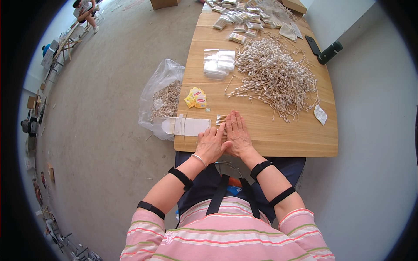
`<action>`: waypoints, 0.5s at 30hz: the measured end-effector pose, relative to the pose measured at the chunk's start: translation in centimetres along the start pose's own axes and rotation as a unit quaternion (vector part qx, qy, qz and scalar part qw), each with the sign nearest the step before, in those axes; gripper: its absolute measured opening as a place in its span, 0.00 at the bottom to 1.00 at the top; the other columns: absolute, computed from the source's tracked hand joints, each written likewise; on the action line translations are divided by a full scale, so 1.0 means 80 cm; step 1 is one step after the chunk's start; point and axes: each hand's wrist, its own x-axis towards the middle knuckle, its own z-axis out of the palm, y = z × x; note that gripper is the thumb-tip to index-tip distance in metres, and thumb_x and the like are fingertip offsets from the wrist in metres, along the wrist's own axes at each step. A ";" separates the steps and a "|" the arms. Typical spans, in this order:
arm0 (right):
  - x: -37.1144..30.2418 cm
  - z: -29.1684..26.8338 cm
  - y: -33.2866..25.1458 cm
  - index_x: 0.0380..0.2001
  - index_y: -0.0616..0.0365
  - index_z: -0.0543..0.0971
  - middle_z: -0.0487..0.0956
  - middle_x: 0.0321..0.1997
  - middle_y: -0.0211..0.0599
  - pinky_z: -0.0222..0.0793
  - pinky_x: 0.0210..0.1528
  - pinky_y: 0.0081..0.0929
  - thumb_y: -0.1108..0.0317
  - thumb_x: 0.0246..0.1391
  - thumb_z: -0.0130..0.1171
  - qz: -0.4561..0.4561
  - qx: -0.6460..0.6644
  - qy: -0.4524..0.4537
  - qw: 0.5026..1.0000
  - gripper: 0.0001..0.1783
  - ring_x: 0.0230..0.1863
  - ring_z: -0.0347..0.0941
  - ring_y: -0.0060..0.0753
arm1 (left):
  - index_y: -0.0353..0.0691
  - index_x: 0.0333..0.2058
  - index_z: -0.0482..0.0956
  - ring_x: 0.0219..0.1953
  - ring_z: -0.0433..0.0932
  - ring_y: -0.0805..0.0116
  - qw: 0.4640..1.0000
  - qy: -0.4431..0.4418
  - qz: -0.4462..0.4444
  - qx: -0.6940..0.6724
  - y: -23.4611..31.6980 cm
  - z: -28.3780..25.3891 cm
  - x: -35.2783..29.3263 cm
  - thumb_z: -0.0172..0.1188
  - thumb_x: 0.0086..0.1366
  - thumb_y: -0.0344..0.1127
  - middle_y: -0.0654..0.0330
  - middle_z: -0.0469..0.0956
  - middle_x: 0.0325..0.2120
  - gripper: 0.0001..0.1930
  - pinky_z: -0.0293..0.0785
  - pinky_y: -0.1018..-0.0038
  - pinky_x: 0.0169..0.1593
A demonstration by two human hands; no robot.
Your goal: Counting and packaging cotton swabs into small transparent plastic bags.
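A small row of cotton swabs (pixel 221 119) lies on the table, its white tips side by side, between my two hands. My left hand (pixel 210 144) rests at its left side, fingers slightly bent and apart, the index fingertip touching the swabs. Flat on the table at the right is my right hand (pixel 237 134), its fingers stretched out together along the row and partly covering it. Just left of my left hand lies a white card strip (pixel 197 127) with a rounded end. Beyond it are several yellow and white paper labels (pixel 196 98).
A large heap of loose cotton swabs (pixel 278 71) covers the table's right side. Clear plastic bags (pixel 219 63) lie left of it, filled packets (pixel 244 19) behind. A dark bottle (pixel 330 52) and phone (pixel 312 45) are by the wall. A plastic sack of swabs (pixel 167 100) stands left.
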 end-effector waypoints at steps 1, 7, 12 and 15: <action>0.000 0.001 0.001 0.64 0.71 0.46 0.42 0.70 0.57 0.31 0.72 0.41 0.52 0.47 0.49 0.000 -0.009 0.003 1.000 0.48 0.72 0.35 0.52 | 0.43 0.61 0.58 0.44 0.68 0.58 1.000 0.000 0.003 0.006 0.000 0.000 0.001 0.52 0.61 0.55 0.56 0.69 0.40 0.35 0.57 0.63 0.48; 0.001 0.002 0.001 0.64 0.71 0.47 0.42 0.70 0.57 0.30 0.72 0.41 0.54 0.46 0.50 0.002 -0.012 0.005 1.000 0.48 0.72 0.34 0.52 | 0.44 0.61 0.57 0.45 0.69 0.56 1.000 -0.022 -0.004 -0.014 0.000 -0.006 0.007 0.52 0.61 0.55 0.54 0.70 0.40 0.34 0.59 0.62 0.48; 0.000 0.009 0.004 0.64 0.70 0.46 0.41 0.71 0.57 0.29 0.72 0.42 0.53 0.46 0.49 0.005 -0.029 0.015 0.999 0.48 0.73 0.33 0.52 | 0.43 0.62 0.56 0.45 0.70 0.55 0.999 -0.021 -0.020 -0.027 0.005 -0.010 0.011 0.51 0.62 0.55 0.54 0.70 0.40 0.34 0.59 0.60 0.48; 0.000 0.007 0.002 0.64 0.70 0.47 0.42 0.71 0.57 0.28 0.72 0.42 0.53 0.46 0.49 0.007 -0.006 0.010 1.000 0.47 0.73 0.32 0.52 | 0.43 0.62 0.55 0.46 0.70 0.56 0.999 -0.031 -0.037 -0.018 0.005 -0.010 0.015 0.51 0.62 0.55 0.54 0.71 0.42 0.35 0.60 0.59 0.48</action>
